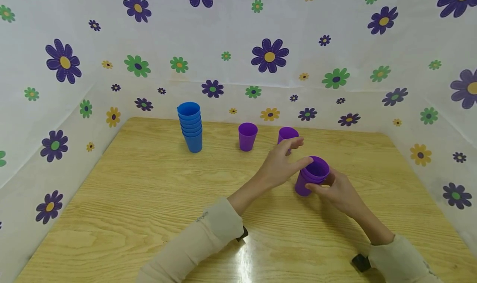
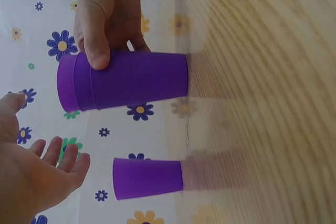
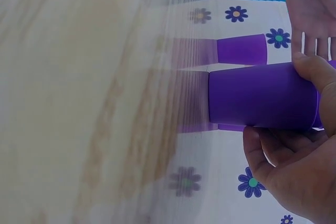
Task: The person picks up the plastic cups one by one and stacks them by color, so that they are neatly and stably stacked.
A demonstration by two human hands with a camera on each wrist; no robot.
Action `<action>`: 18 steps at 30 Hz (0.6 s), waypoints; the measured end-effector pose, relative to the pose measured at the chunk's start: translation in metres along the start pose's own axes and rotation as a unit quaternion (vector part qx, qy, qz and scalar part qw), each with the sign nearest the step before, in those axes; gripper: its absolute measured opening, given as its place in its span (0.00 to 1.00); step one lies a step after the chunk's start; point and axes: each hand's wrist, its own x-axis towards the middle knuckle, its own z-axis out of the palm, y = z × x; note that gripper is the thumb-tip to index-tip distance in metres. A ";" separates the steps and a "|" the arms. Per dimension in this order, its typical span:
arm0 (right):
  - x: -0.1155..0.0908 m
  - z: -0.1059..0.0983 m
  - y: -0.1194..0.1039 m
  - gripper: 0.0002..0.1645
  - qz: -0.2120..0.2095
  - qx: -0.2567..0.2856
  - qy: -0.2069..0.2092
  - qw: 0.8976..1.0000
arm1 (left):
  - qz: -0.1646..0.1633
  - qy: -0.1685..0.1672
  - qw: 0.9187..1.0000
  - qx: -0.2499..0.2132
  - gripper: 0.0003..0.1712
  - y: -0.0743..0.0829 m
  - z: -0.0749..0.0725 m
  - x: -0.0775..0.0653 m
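A short stack of nested purple cups [image 1: 303, 187] stands upright on the table, right of the middle. My right hand [image 1: 343, 194] grips it from the right side, and the left wrist view shows the thumb across the stack [image 2: 142, 80] just below the rims. Close on the other side is my left hand [image 1: 279, 165], fingers extended and holding nothing. In the left wrist view, a gap separates that hand [image 2: 37, 177] from the cups. Behind it, a single purple cup [image 1: 287, 132] is partly hidden by the fingers. Another purple cup [image 1: 247, 140] stands upright farther left.
A tall stack of nested blue cups [image 1: 192, 136] stands near the back of the wooden table [image 1: 149, 192], left of the purple cups. Flower-patterned white sheeting [image 1: 238, 34] rises behind the table and along both sides.
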 end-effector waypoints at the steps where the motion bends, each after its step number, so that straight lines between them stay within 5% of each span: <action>1: 0.000 0.000 0.000 0.31 0.001 -0.001 0.001 1.000 | -0.004 0.004 1.000 -0.003 0.36 -0.002 -0.003 0.000; 10: 0.000 0.000 0.002 0.30 -0.001 -0.008 0.009 1.000 | -0.022 0.033 0.999 -0.009 0.36 -0.015 -0.032 0.001; 18: 0.000 0.001 0.001 0.30 -0.001 -0.010 0.009 1.000 | -0.023 0.089 0.995 0.034 0.31 -0.031 -0.062 0.003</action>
